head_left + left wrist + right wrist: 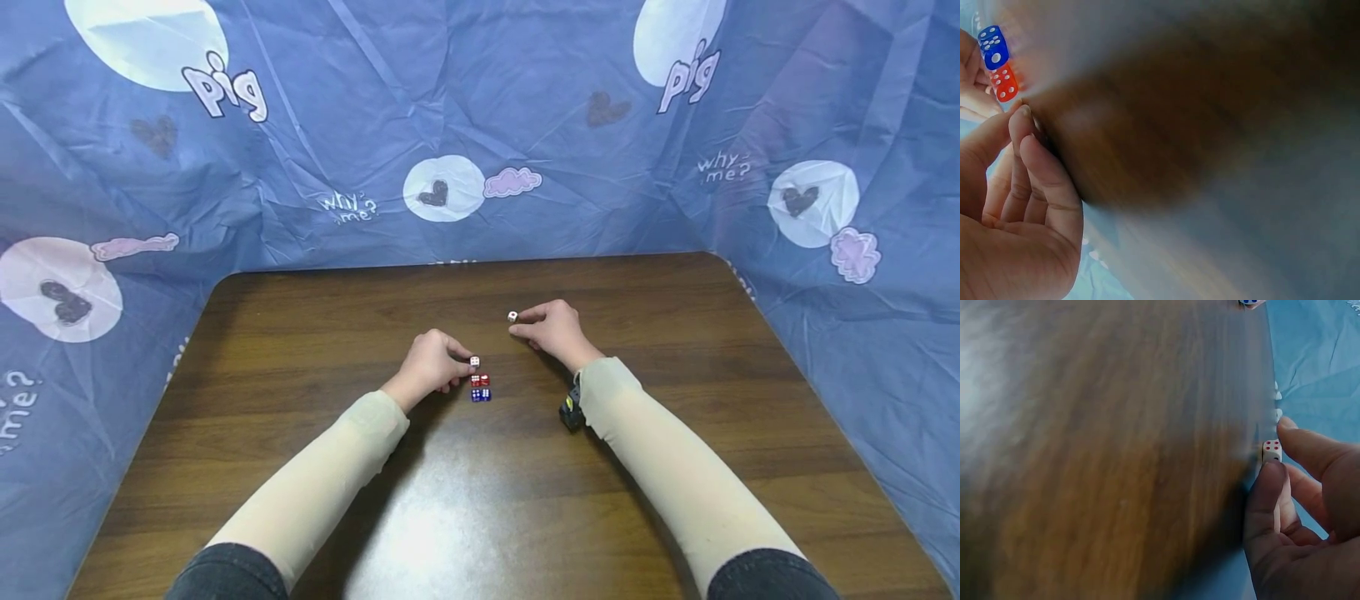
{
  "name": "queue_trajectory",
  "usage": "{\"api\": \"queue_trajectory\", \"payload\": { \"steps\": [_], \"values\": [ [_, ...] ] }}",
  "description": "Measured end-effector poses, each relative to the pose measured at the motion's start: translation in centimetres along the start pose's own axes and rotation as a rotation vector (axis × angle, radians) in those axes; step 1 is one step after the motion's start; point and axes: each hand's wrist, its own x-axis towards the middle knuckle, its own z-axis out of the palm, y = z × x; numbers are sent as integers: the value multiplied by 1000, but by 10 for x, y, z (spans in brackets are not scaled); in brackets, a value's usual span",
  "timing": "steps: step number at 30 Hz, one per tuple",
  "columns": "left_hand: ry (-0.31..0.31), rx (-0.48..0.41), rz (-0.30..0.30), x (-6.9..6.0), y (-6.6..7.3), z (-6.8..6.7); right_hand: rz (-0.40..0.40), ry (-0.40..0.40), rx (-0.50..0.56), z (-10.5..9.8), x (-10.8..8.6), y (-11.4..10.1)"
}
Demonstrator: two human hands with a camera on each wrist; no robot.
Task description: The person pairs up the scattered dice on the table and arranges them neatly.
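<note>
My left hand (pixel 432 364) pinches a white die (pixel 475 362) between thumb and index finger, just behind a short row of red dice (pixel 480 380). Directly in front of the red pair sit two blue dice (pixel 481 395). In the left wrist view, red dice (pixel 1004 81) and blue dice (pixel 993 48) show beyond the fingertips; the white die is hidden there. Farther back and to the right, my right hand (pixel 557 329) has thumb and index finger parted around another white die (pixel 1272 450) with red pips, a small gap showing at the index finger.
The brown wooden table (pixel 300 467) has rounded far corners. A blue printed cloth (pixel 510 108) hangs behind it and along both sides. A small dark device (pixel 572 410) is strapped at the right wrist.
</note>
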Motion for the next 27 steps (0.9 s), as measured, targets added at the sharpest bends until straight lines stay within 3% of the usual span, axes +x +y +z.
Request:
{"api": "queue_trajectory", "payload": {
  "steps": [27],
  "values": [
    [-11, 2, 2, 0, -1, 1, 69, 33, -17, 7, 15, -6]
  ]
}}
